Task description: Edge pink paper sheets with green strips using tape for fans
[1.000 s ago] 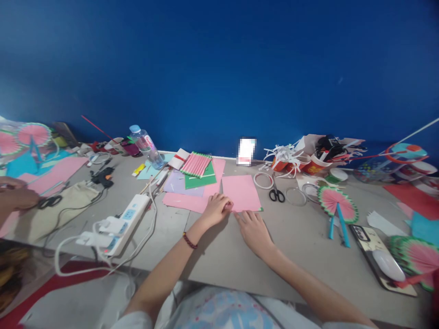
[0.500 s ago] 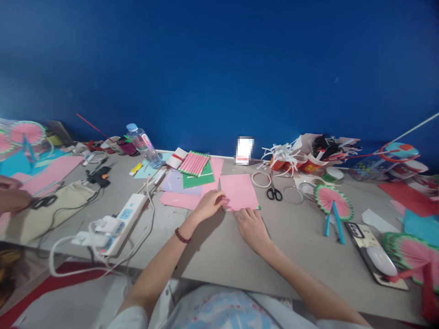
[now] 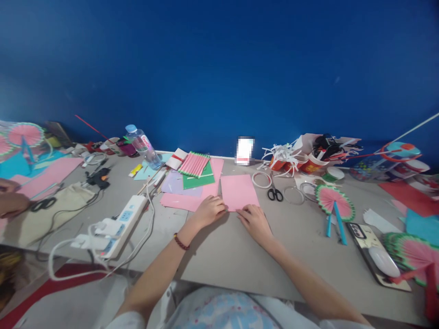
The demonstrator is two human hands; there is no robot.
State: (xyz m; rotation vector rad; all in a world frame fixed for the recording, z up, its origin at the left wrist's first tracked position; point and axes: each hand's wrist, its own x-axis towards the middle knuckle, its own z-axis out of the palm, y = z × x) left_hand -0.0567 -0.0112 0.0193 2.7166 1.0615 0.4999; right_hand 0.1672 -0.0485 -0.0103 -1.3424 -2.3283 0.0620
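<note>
A pink sheet of paper (image 3: 239,189) lies flat on the grey table in front of me. My left hand (image 3: 211,209) is closed at its near left corner, thumb and fingers together on the edge. At the near right part of the same edge, my right hand (image 3: 254,221) grips the paper with curled fingers. My hands hide both near corners. Left of the sheet lie a green sheet (image 3: 208,177), a pleated pink paper strip with green edges (image 3: 194,164) and a lilac sheet (image 3: 171,183).
Black-handled scissors (image 3: 275,194) and a tape roll (image 3: 261,180) lie to the right, near a round paper fan (image 3: 334,203). A power strip (image 3: 125,224) with cables and a bottle (image 3: 146,148) stand left. Another person's hand (image 3: 12,203) is at far left.
My left hand has come down from a raised pinch onto the near left corner. My right hand has shifted slightly right along the edge. Green bits at the near corners are now covered.
</note>
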